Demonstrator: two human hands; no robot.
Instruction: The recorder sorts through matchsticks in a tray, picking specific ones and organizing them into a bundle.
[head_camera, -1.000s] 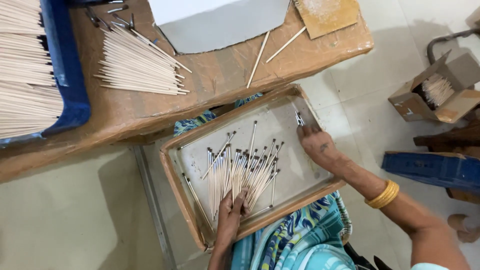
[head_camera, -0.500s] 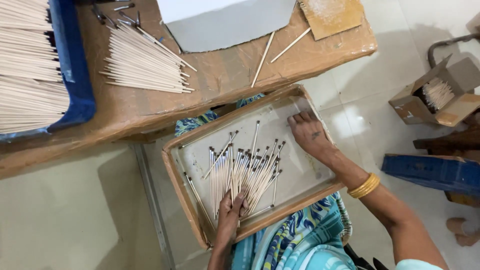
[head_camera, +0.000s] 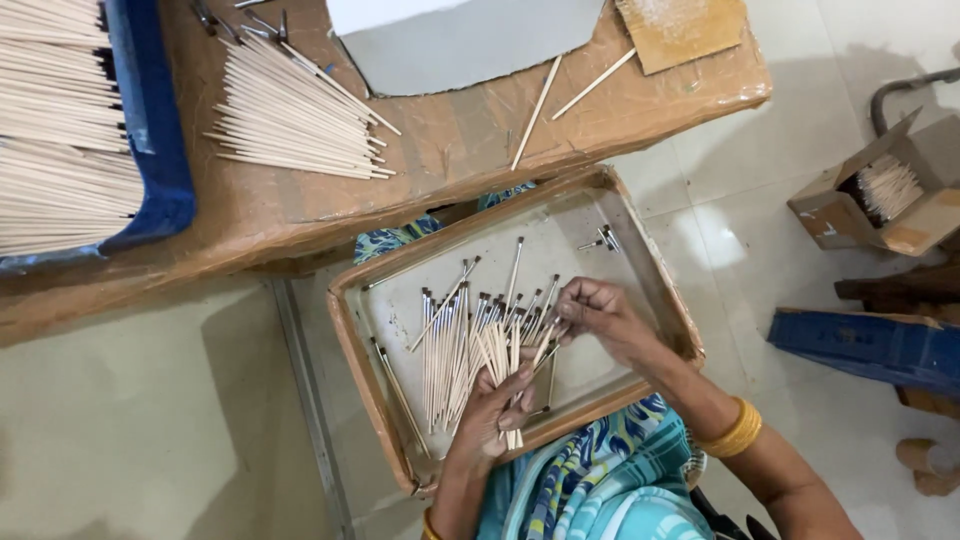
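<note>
**Both hands on tipped sticks in a lap tray**

Head view: a pale tiled floor lies under a brown taped table (head_camera: 450, 150) at the far side. Near it, a shallow cardboard tray (head_camera: 372, 330) holds thin sticks (head_camera: 455, 345) with dark tips. The left hand (head_camera: 495, 415) closes on a bundle of them at the tray's near edge. The right hand (head_camera: 600, 315) pinches stick ends just right of the pile. A blue bin (head_camera: 150, 130) of plain sticks sits far left; an open brown carton (head_camera: 870, 200) of sticks stands right.
</note>
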